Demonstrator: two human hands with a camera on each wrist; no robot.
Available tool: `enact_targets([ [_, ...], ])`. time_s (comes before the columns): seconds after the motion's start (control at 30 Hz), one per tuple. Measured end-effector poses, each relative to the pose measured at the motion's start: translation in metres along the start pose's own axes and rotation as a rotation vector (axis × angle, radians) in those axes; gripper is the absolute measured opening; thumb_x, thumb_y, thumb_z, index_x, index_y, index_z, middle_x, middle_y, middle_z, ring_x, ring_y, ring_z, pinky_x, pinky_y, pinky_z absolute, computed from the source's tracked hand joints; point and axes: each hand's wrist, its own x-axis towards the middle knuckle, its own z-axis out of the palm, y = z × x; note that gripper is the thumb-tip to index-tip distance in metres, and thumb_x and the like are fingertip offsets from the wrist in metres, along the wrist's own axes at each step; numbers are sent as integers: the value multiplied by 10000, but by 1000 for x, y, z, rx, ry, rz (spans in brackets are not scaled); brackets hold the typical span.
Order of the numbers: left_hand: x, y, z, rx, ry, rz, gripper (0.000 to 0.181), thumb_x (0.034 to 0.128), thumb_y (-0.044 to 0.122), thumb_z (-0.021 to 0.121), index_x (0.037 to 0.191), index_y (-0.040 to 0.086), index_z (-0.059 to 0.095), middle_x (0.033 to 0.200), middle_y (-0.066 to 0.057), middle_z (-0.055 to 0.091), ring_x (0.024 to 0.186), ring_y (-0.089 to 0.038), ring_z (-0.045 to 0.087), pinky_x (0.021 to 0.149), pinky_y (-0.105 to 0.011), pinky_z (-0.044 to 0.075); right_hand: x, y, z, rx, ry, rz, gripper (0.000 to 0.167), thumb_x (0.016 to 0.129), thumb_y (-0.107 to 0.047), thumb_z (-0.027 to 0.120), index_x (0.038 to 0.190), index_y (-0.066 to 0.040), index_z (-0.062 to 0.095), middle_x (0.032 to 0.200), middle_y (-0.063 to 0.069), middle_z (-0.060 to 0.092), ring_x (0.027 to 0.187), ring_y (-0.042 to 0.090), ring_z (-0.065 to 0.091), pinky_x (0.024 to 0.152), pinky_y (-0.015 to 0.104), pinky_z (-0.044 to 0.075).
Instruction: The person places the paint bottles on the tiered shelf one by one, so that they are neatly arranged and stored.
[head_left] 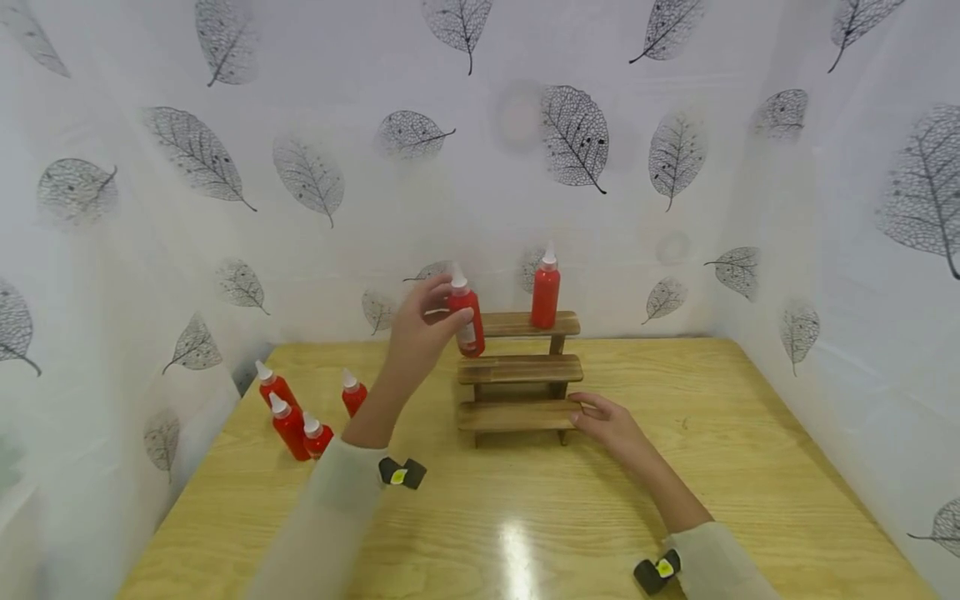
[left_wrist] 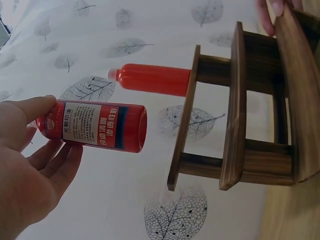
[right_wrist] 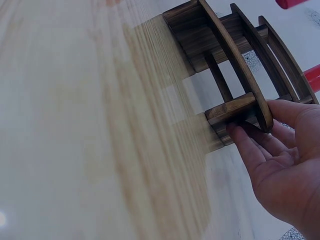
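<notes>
My left hand (head_left: 427, 327) pinches a red ink bottle (head_left: 467, 321) with a white nozzle between thumb and fingers, in front of the left end of the top step. Its printed label (left_wrist: 90, 124) faces the left wrist camera; the nozzle is mostly hidden by the hand there. A three-step wooden stand (head_left: 519, 368) stands on the table. On the right part of its top step stands another red bottle (head_left: 546, 292), upright. My right hand (head_left: 607, 423) grips the right end of the lowest step, and the right wrist view shows the fingers (right_wrist: 245, 145) at its underside.
At the left of the table (head_left: 525, 500) stand several more red bottles with white nozzles, three close together, such as this bottle (head_left: 291, 432), and one bottle (head_left: 353, 393) nearer my left forearm. A leaf-printed white curtain (head_left: 480, 200) hangs behind and along both sides.
</notes>
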Motion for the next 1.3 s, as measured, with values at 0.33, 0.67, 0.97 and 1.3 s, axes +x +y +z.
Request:
enact_targets([
  [0.33,37,-14,35,-16,-27,-10,526,912,179,759,1387,164,534,1282,-79,656,1085,-268,661,884,-411,599,0,2,0,0,3,-9,579,983,-340,659,1475,-87,490,1518,224,467,1353,395,513,1096,522,456],
  [0.67,57,-16,56,92,-25,-34,493,930,155,733,1385,170,544,1271,-111,662,1113,-267,655,968,-413,560,-1,2,-1,-6,5,-17,555,988,-326,653,1468,-96,499,1510,209,483,1390,413,465,1111,553,429],
  [0.97,65,-21,59,111,-28,-71,519,942,140,711,1424,176,521,1348,-128,636,1170,-277,645,1004,-448,539,1,4,0,-4,0,-6,562,980,-352,659,1465,-115,502,1500,205,496,1397,406,458,1115,554,426],
  [1.3,64,-21,57,144,-30,-55,581,955,176,700,1487,198,467,1434,-95,574,1261,-281,583,1061,-443,495,2,5,0,2,14,-1,561,976,-343,668,1460,-106,510,1488,219,505,1336,378,535,1092,522,460],
])
